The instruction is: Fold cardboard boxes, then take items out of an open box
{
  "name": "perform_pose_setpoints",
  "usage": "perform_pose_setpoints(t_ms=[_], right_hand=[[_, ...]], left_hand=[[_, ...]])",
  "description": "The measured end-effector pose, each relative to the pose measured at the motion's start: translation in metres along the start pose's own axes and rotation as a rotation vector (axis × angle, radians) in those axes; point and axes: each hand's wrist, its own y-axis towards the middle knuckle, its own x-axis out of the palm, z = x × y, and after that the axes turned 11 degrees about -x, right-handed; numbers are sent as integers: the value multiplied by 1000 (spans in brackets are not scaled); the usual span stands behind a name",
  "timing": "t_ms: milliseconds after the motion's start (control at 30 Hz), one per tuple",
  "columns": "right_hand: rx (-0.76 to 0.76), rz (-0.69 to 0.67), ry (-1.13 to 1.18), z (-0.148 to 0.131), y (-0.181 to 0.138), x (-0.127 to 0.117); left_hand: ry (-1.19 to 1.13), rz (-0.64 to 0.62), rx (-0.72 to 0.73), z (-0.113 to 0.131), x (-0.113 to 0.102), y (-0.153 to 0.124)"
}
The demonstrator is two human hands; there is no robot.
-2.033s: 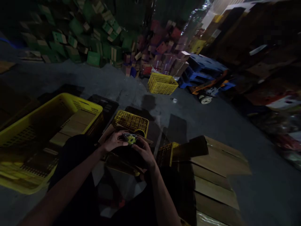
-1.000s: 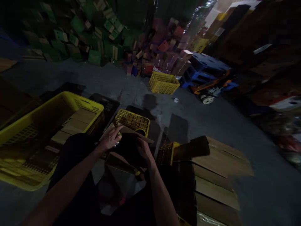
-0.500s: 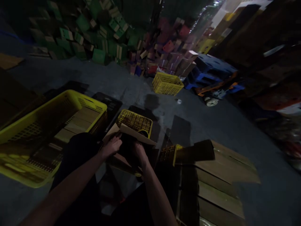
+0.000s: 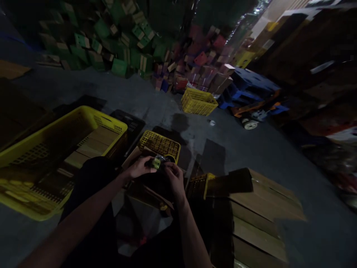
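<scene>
My left hand (image 4: 139, 169) and my right hand (image 4: 174, 178) meet over a dark open carton (image 4: 150, 186) in front of me. Between the fingertips of both is a small yellow-green and dark object (image 4: 157, 162), pinched from the left and from the right. The scene is dim and the object's shape is unclear. A small yellow perforated crate (image 4: 160, 143) sits just beyond the hands.
A large yellow basket (image 4: 55, 149) holding flat cardboard stands at left. Stacked cardboard sheets (image 4: 259, 208) lie at right. Farther off are another yellow crate (image 4: 198, 101), blue pallets with a pallet jack (image 4: 251, 111), and heaps of green and red boxes (image 4: 134, 48).
Both hands went down into the carton and have come back up holding the small yellow-green object together. The camera view shifted slightly.
</scene>
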Motion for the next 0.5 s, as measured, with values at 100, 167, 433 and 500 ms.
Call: perform_pose_setpoints(t_ms=[100,167,433,500], right_hand=[[-21,73,38,-4,0,1],[-22,99,50,-8,0,0],[-31,-11,-65,-20,0,-12],[-43,-17,-91,-18,-1,-13]], left_hand=[[-51,14,-49,10,2,-1],[-88,-32,-46,12,2,-1],[-61,-131,27,8,5,1],[-28,-136,36,8,5,1]])
